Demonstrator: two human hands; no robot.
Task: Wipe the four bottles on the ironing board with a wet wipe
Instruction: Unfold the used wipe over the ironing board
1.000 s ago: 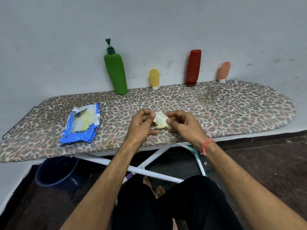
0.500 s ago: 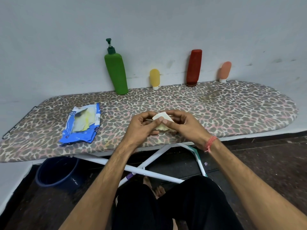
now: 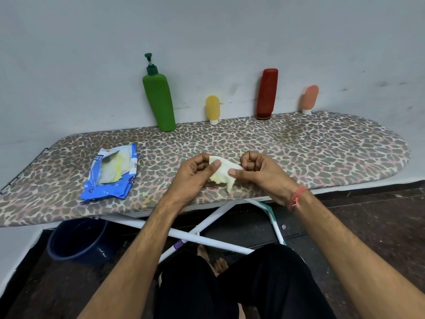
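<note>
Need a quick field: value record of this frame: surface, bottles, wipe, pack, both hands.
surface: ironing board, leopard-print cover
bottles: green pump bottle, yellow tube, red bottle, peach tube, in a row along the wall
wipe: wet wipe, partly unfolded, held above the board's near edge
pack: blue wipe pack, lying open at the board's left
left hand: pinches the wipe
right hand: pinches the wipe
bottles wiped: cannot tell
</note>
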